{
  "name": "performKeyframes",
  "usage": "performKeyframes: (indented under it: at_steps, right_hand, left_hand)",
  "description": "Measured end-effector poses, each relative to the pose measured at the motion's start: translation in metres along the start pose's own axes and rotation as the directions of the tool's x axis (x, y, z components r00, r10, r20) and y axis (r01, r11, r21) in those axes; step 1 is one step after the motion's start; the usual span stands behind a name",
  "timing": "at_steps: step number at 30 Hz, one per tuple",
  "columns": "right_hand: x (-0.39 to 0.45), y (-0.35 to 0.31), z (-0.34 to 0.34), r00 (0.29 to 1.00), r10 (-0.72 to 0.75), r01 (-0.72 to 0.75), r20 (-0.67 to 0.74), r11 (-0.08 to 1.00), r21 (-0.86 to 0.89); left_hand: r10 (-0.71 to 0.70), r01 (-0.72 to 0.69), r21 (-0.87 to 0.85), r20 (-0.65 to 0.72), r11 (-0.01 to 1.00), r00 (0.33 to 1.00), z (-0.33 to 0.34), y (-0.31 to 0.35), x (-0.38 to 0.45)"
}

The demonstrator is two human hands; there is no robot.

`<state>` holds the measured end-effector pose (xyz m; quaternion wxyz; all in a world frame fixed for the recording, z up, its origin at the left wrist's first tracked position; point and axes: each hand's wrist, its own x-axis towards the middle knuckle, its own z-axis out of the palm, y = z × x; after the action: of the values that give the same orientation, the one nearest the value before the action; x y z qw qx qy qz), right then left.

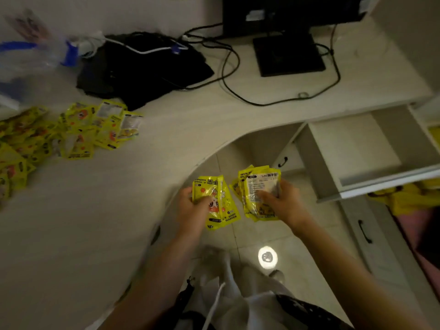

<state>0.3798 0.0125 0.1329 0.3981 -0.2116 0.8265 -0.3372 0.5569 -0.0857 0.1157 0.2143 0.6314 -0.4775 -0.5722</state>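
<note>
Gripping yellow packets (217,202) in left hand (192,208), second stack (259,194) in right hand (281,201), stacks just apart

**Glossy film, matt wood grain**

Yellow packets (225,206) of glossy, crinkled plastic film, catching glare. Worktop (166,139) of pale wood grain, matt and smooth. Black bundle (142,67) of soft matt cloth. Floor tiles (257,232) glazed, mirroring a light.
</note>
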Motion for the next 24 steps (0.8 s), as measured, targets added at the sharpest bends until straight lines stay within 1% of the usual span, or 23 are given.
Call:
performKeyframes:
  at_steps: [4, 10, 13, 18, 24]
  right_hand:
    - [-0.015, 0.047, -0.053, 0.998, 0.005, -0.003, -0.067, 0.999, 0.033]
    - [-0.034, 0.124, -0.137, 0.993, 0.065, -0.052, -0.102, 0.99, 0.131]
    - [-0.042, 0.157, -0.175, 0.989, 0.08, -0.064, -0.126, 0.99, 0.129]
    - [-0.05, 0.19, -0.223, 0.975, 0.142, -0.12, -0.173, 0.984, 0.134]
    - [-0.037, 0.205, -0.269, 0.957, 0.193, -0.14, -0.215, 0.961, 0.238]
  left_hand:
    - [-0.04, 0.038, 0.038, 0.045, 0.999, 0.998, 0.053, -0.008, -0.039]
    - [-0.028, 0.025, 0.05, 0.07, 0.998, 0.997, 0.141, -0.026, -0.097]
    - [-0.027, 0.023, 0.038, 0.101, 0.999, 0.995, 0.183, -0.037, -0.12]
    - [-0.023, 0.019, 0.03, 0.151, 0.999, 0.988, 0.237, -0.043, -0.146]
    - [0.01, -0.021, 0.058, 0.189, 0.998, 0.982, 0.291, -0.028, -0.148]
